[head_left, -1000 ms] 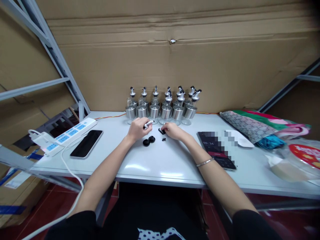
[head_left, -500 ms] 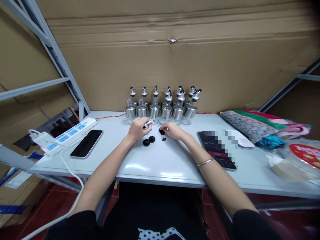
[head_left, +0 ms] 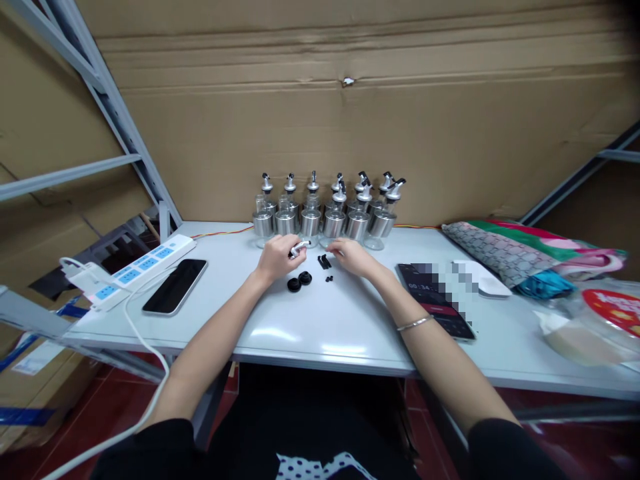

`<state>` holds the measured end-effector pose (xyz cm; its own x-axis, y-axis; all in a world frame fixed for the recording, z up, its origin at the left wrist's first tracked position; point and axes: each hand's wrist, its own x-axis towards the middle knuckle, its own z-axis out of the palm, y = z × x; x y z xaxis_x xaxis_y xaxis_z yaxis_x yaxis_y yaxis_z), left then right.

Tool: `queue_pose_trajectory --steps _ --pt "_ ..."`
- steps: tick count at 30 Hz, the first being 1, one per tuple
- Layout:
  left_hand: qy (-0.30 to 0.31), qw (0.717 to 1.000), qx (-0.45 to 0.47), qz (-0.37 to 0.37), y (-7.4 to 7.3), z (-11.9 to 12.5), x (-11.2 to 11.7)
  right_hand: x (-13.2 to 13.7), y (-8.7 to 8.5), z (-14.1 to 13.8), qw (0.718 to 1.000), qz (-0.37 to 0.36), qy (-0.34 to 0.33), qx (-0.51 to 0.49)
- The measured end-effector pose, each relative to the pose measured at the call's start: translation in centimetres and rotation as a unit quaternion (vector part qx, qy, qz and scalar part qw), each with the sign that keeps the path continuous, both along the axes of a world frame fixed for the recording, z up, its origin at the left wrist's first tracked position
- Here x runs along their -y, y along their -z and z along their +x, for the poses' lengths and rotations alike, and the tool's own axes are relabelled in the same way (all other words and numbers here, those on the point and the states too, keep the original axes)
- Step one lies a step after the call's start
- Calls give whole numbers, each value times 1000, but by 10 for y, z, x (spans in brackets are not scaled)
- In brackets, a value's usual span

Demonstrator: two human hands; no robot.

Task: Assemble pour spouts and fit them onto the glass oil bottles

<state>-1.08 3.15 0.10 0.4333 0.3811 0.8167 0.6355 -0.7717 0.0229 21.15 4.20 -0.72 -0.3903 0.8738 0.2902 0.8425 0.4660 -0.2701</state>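
My left hand (head_left: 280, 258) is closed around a silver pourer spout (head_left: 299, 249) with a dark tip, held just above the table in front of the bottles. Two round black stoppers (head_left: 300, 281) lie below that hand. My right hand (head_left: 351, 257) is beside a few slim black levers (head_left: 324, 261), its fingertips bent together close to them. Whether something small is pinched there is hidden. Tiny black pieces (head_left: 329, 279) lie nearer to me. Glass bottles with steel sleeves (head_left: 311, 223) stand in rows behind both hands, several topped with silver pourers (head_left: 364, 193).
On the left are a phone (head_left: 175, 287) and a white power strip (head_left: 143, 270) with a cable. A phone showing a timer (head_left: 435, 300), a white object (head_left: 493, 287), a patterned bag (head_left: 500, 250) and a plastic tub (head_left: 600, 327) occupy the right. Cardboard (head_left: 320, 120) closes the back.
My right hand has drawn slightly up and right off the black levers, which now show more fully. My left hand keeps hold of the pourer spout in nearly the same place.
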Motion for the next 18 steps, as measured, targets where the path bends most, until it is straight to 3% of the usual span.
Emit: queue_pose_trajectory --steps 5,18 --pt "-13 1000 -13 -14 0 0 0 3 2 -7 999 -36 -9 3" --pt "-12 999 -17 -45 -2 0 1 4 7 -12 998 -36 -29 37"
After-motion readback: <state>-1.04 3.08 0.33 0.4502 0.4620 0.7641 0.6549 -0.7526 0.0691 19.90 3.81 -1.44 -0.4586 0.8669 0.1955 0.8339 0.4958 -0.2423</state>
